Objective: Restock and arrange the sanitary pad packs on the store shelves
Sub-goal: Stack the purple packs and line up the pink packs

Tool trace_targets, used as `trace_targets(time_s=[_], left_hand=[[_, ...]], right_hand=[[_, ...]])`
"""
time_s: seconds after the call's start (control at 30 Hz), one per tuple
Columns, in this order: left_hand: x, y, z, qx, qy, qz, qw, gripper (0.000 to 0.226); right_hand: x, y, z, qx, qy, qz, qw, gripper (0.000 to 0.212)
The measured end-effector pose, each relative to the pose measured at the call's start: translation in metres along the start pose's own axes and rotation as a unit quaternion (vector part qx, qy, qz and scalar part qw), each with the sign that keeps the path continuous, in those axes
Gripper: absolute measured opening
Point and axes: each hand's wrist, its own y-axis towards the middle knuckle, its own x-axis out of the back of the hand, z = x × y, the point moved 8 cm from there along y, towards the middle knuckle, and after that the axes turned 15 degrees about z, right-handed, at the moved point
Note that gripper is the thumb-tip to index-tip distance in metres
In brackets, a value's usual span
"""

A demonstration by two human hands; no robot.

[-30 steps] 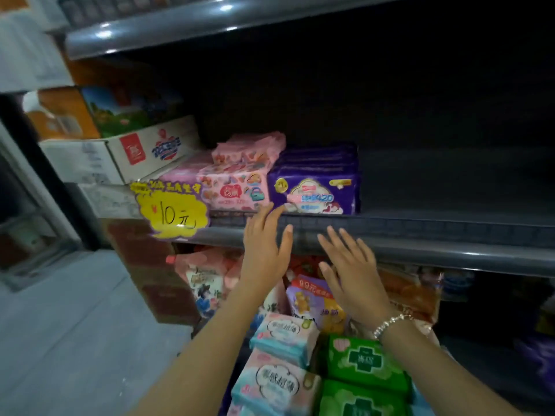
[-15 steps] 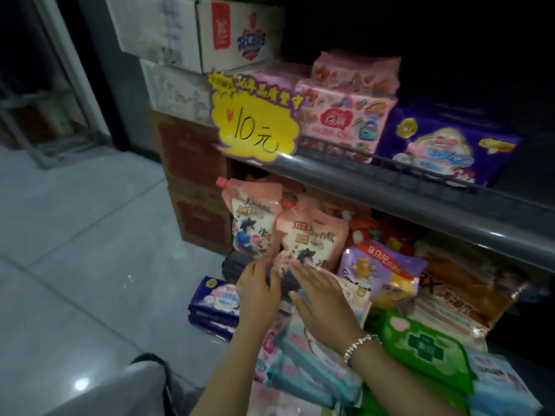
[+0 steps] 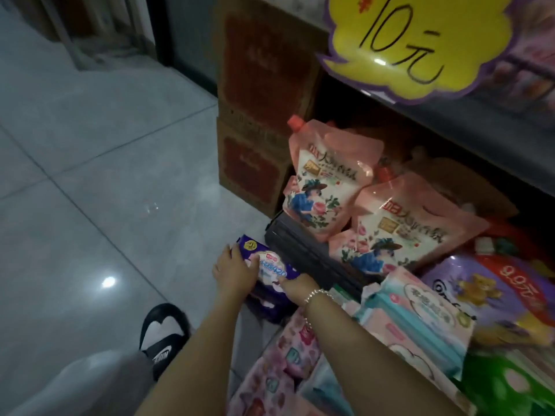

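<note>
A: In the head view, where is the purple plastic sanitary pad pack (image 3: 271, 267)?

B: It lies low on the grey tiled floor (image 3: 90, 175), on top of other dark purple packs, just beside the black edge of the bottom shelf (image 3: 312, 253).

A: And the hands?

B: The left hand (image 3: 232, 273) holds the left end of this pack; the fingers curl over its top edge and the thumb lies on the front face. The right hand (image 3: 295, 288) holds the right end. Its fingers go behind the pack, so I cannot tell exactly how they lie. On this wrist is a silver beaded bracelet (image 3: 313, 297).

A: What stands around?

B: Behind the pack, two pink spouted refill pouches (image 3: 324, 187) stand on the bottom shelf, one leaning against the other. To the right lie pale blue and pink soft packs (image 3: 420, 322), near a lilac bag with a bear picture (image 3: 486, 292) and a green pack (image 3: 510, 382). Above hangs a yellow cloud-shaped price sign (image 3: 417, 40) with "10元". Brown cardboard boxes (image 3: 258, 115) are stacked at the left of the shelf. A black and white slipper (image 3: 163, 334) is on the floor.
</note>
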Motion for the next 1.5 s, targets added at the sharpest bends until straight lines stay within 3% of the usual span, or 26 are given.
trace_targets(time_s=[0.1,0.3,0.43,0.53,0.6,0.73,0.9,1.0,1.1,1.2,1.27,1.33,1.4,1.5], left_hand=[[-0.010,0.030,0.032,0.012,-0.092,0.066,0.993,0.075],[-0.017,0.036,0.052,0.033,-0.280,0.083,0.956,0.062],[-0.020,0.045,0.062,0.049,-0.312,0.108,0.943,0.068],[-0.016,0.048,0.068,0.064,-0.295,0.139,0.943,0.071],[-0.014,0.046,0.074,0.078,-0.286,0.151,0.943,0.068],[0.000,0.033,0.085,0.082,-0.323,0.110,0.937,0.056],[0.030,-0.003,0.090,0.052,-0.391,0.026,0.919,0.053],[0.057,-0.032,0.079,0.033,-0.426,-0.015,0.904,0.058],[0.093,-0.065,0.051,-0.018,-0.439,-0.048,0.897,0.037],[0.130,-0.110,0.004,-0.100,-0.435,-0.066,0.893,0.020],[0.147,-0.143,-0.033,-0.158,-0.417,-0.055,0.893,0.043],[0.157,-0.176,-0.071,-0.208,-0.377,-0.041,0.902,0.073],[0.163,-0.212,-0.108,-0.262,-0.359,-0.029,0.895,0.070],[0.153,-0.257,-0.156,-0.307,-0.361,0.027,0.880,0.045]], right_hand=[[-0.012,0.034,-0.014,-0.044,0.063,0.000,0.997,0.050],[-0.036,0.075,-0.030,-0.088,0.238,-0.004,0.967,0.051],[-0.050,0.084,-0.035,-0.083,0.376,0.002,0.923,0.040],[-0.061,0.106,-0.042,-0.057,0.444,0.025,0.894,0.058],[-0.066,0.111,-0.048,-0.052,0.462,0.035,0.885,0.057],[-0.076,0.077,-0.032,-0.044,0.477,0.060,0.876,0.031],[-0.089,0.056,-0.012,-0.012,0.480,0.055,0.875,0.037],[-0.083,0.033,0.005,0.036,0.476,0.057,0.877,0.035],[-0.063,-0.013,0.028,0.097,0.470,0.069,0.875,0.048],[-0.028,-0.081,0.045,0.180,0.464,0.052,0.866,0.046],[0.004,-0.137,0.049,0.254,0.444,0.008,0.859,0.036],[0.033,-0.195,0.047,0.310,0.409,-0.030,0.858,0.050],[0.057,-0.247,0.038,0.353,0.379,-0.052,0.854,0.057],[0.087,-0.318,0.015,0.410,0.345,-0.084,0.840,0.038]])
